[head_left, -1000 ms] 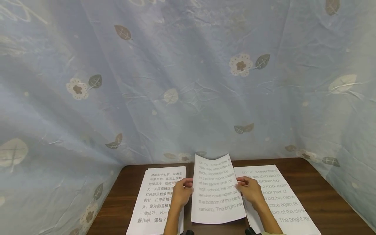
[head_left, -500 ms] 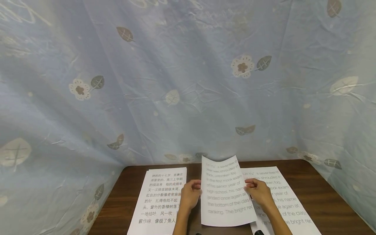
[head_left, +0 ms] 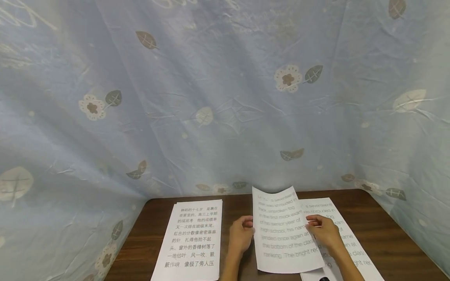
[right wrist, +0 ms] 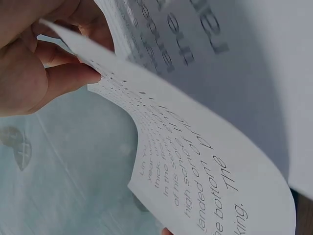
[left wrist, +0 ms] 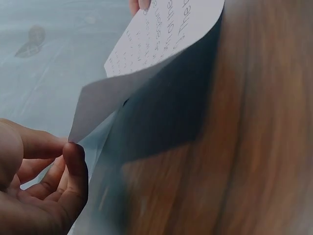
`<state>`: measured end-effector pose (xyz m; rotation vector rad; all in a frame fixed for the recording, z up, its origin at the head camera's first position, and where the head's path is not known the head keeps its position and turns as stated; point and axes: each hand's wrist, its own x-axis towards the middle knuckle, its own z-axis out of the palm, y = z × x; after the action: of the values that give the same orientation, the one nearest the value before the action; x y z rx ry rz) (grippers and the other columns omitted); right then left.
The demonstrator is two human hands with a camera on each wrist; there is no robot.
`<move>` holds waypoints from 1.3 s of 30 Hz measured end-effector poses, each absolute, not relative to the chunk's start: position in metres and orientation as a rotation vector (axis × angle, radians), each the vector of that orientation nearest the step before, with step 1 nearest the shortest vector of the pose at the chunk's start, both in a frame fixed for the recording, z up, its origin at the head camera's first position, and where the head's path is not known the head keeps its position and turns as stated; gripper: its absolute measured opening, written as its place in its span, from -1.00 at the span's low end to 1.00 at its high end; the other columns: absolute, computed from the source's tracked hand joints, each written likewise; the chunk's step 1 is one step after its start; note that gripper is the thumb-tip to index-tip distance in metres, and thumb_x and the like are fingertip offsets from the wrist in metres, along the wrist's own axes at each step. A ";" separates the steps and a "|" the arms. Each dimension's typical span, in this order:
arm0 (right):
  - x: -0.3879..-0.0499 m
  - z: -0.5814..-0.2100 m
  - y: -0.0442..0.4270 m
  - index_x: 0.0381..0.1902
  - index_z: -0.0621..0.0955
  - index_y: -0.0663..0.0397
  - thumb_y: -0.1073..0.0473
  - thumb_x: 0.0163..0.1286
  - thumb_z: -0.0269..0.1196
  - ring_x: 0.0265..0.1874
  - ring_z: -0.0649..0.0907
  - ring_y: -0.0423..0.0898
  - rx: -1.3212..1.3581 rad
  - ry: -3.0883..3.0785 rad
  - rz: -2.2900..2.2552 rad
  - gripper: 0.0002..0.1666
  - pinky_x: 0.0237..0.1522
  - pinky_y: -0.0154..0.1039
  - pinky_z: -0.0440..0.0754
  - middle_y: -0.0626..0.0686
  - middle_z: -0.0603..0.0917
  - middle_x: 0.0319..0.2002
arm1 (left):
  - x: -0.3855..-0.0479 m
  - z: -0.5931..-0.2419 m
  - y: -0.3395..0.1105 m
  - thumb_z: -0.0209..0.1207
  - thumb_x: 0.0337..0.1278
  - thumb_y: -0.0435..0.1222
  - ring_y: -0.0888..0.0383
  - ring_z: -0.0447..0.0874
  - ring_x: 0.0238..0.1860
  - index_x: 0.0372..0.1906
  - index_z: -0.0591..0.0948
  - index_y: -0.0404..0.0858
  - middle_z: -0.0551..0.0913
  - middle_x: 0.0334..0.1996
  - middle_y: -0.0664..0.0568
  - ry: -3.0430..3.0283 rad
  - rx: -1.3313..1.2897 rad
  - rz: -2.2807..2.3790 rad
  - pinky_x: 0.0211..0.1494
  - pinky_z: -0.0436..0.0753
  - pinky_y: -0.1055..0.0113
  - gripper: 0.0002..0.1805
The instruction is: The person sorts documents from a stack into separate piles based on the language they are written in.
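Observation:
A curved sheet of paper [head_left: 281,234] with large English print is held above the table between both hands. My left hand [head_left: 241,234] pinches its left edge; the left wrist view shows thumb and finger meeting on the sheet's border [left wrist: 98,105]. On the opposite side my right hand [head_left: 325,232] pinches the right edge, with the thumb on the printed face in the right wrist view. Beneath the right hand and partly behind the held sheet lies a stack of English-printed paper [head_left: 351,249]. Left of the left hand lies a stack of Chinese-printed paper [head_left: 191,238].
The dark wooden table [head_left: 137,242] carries both stacks. Behind it hangs a pale blue curtain [head_left: 225,156] with flowers and leaves, close to the table's back edge. A small black object [head_left: 324,279] shows at the bottom by the right forearm.
Both hands have moved right with the sheet, which now overlaps more of the right stack. The left stack, partly covered by my left arm before, is now in full sight of that arm.

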<state>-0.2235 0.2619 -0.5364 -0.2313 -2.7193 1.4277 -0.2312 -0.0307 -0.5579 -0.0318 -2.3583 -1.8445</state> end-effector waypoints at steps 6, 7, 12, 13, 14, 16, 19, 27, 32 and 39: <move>-0.222 -0.539 0.281 0.27 0.64 0.36 0.20 0.45 0.33 -0.11 0.73 -0.04 -0.239 -2.752 1.372 -0.49 -0.14 -0.28 0.57 0.17 0.76 -0.03 | -0.229 -0.558 -0.014 0.29 0.07 -0.57 0.29 0.70 -0.34 0.08 0.77 -0.32 0.78 -0.24 -0.02 -2.337 -0.023 -1.841 -0.36 0.68 0.45 -0.58; -0.222 -0.539 0.284 0.27 0.64 0.36 0.20 0.45 0.34 -0.12 0.74 -0.05 -0.237 -2.756 1.353 -0.49 -0.14 -0.28 0.56 0.17 0.77 -0.04 | -0.228 -0.558 -0.012 0.29 0.07 -0.57 0.29 0.70 -0.33 0.08 0.77 -0.32 0.79 -0.24 -0.03 -2.336 -0.021 -1.840 -0.35 0.68 0.46 -0.58; -0.220 -0.540 0.299 0.25 0.66 0.35 0.19 0.44 0.35 -0.13 0.73 -0.10 -0.225 -2.767 1.290 -0.50 -0.17 -0.32 0.53 0.16 0.79 -0.05 | -0.224 -0.557 0.000 0.30 0.08 -0.57 0.30 0.70 -0.32 0.09 0.76 -0.32 0.79 -0.22 -0.02 -2.335 -0.009 -1.870 -0.35 0.69 0.47 -0.58; -0.220 -0.541 0.302 0.25 0.67 0.34 0.18 0.44 0.36 -0.13 0.73 -0.11 -0.221 -2.771 1.267 -0.51 -0.17 -0.32 0.51 0.15 0.80 -0.06 | -0.224 -0.557 0.002 0.30 0.08 -0.57 0.30 0.69 -0.33 0.09 0.76 -0.33 0.78 -0.23 -0.03 -2.331 -0.014 -1.877 -0.36 0.69 0.47 -0.58; -0.219 -0.541 0.305 0.25 0.67 0.34 0.18 0.44 0.36 -0.13 0.72 -0.10 -0.220 -2.775 1.264 -0.51 -0.17 -0.32 0.51 0.15 0.80 -0.06 | -0.223 -0.557 0.004 0.30 0.08 -0.57 0.31 0.69 -0.33 0.09 0.76 -0.33 0.78 -0.23 -0.02 -2.332 -0.015 -1.880 -0.37 0.69 0.47 -0.58; -0.218 -0.540 0.310 0.24 0.67 0.35 0.18 0.44 0.36 -0.13 0.73 -0.08 -0.213 -2.784 1.256 -0.51 -0.17 -0.29 0.50 0.16 0.80 -0.08 | -0.222 -0.557 0.009 0.31 0.09 -0.57 0.32 0.68 -0.34 0.08 0.76 -0.32 0.78 -0.24 -0.01 -2.329 -0.018 -1.886 -0.38 0.68 0.48 -0.59; -0.217 -0.539 0.318 0.24 0.67 0.34 0.18 0.43 0.36 -0.12 0.73 -0.08 -0.214 -2.798 1.238 -0.51 -0.13 -0.27 0.50 0.15 0.81 -0.08 | -0.221 -0.557 0.017 0.31 0.08 -0.58 0.33 0.68 -0.38 0.07 0.76 -0.34 0.78 -0.26 -0.02 -2.311 -0.035 -1.904 -0.41 0.68 0.47 -0.60; -0.214 -0.536 0.336 0.26 0.65 0.38 0.15 0.44 0.35 -0.15 0.68 -0.13 -0.242 -2.825 1.218 -0.47 -0.15 -0.24 0.46 0.13 0.80 -0.10 | -0.217 -0.556 0.035 0.29 0.05 -0.63 0.33 0.67 -0.45 0.05 0.76 -0.38 0.77 -0.29 -0.06 -2.246 -0.032 -1.984 -0.48 0.68 0.48 -0.59; -0.213 -0.539 0.349 0.26 0.64 0.39 0.15 0.43 0.35 -0.17 0.66 -0.18 -0.224 -2.841 1.198 -0.45 -0.20 -0.32 0.46 0.11 0.82 -0.10 | -0.216 -0.559 0.047 0.29 0.03 -0.65 0.32 0.65 -0.51 0.05 0.75 -0.38 0.75 -0.30 -0.04 -2.219 0.006 -2.028 -0.51 0.65 0.50 -0.58; -0.209 -0.537 0.365 0.29 0.62 0.41 0.14 0.45 0.33 -0.17 0.64 -0.13 -0.256 -2.886 1.207 -0.43 -0.18 -0.27 0.46 0.14 0.80 -0.08 | -0.213 -0.563 0.066 0.30 0.00 -0.66 0.36 0.60 -0.55 0.03 0.76 -0.34 0.71 -0.34 0.05 -2.209 0.052 -2.046 -0.54 0.62 0.52 -0.56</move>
<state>-0.2092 0.3650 -0.5371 -0.2561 -2.8862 1.2068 -0.2125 0.0657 -0.5628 0.0524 -2.2089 -2.0456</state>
